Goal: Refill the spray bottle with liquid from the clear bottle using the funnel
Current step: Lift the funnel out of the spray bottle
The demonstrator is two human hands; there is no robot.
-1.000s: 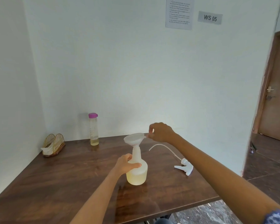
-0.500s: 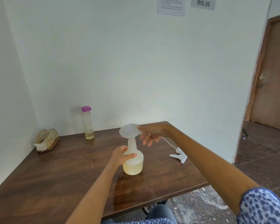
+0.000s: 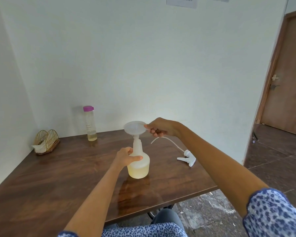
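Head view shows us a squat translucent plastic spray bottle (image 3: 139, 165) standing upright near the middle of the dark wood-grain table (image 3: 58, 182), its round body about half full of pale yellow liquid and its narrow neck uncapped. We see a wide translucent white plastic funnel (image 3: 134, 128) seated with its spout in that neck, tilted slightly towards us. Our left hand (image 3: 126, 158) grips the bottle's shoulder, fingers behind and thumb curled across the front. Our right hand (image 3: 161, 127) pinches the funnel's right rim tab between thumb and curled fingers. A tall clear plastic bottle with a purple flip cap (image 3: 90, 123) stands capped near the table's far edge, left of the funnel and well apart from it, holding only a shallow layer of yellowish liquid at the bottom. A white plastic trigger sprayer head with a thin curved dip tube (image 3: 186, 157) lies on its side towards the table's right edge, part of its tube hidden behind our right forearm. We cannot make out the funnel's spout tip inside the neck. A gold wire napkin holder (image 3: 47, 141) with white tissue sits at the far left corner. A printed sheet (image 3: 181, 1) on the wall is cut off at the top, its text unreadable.
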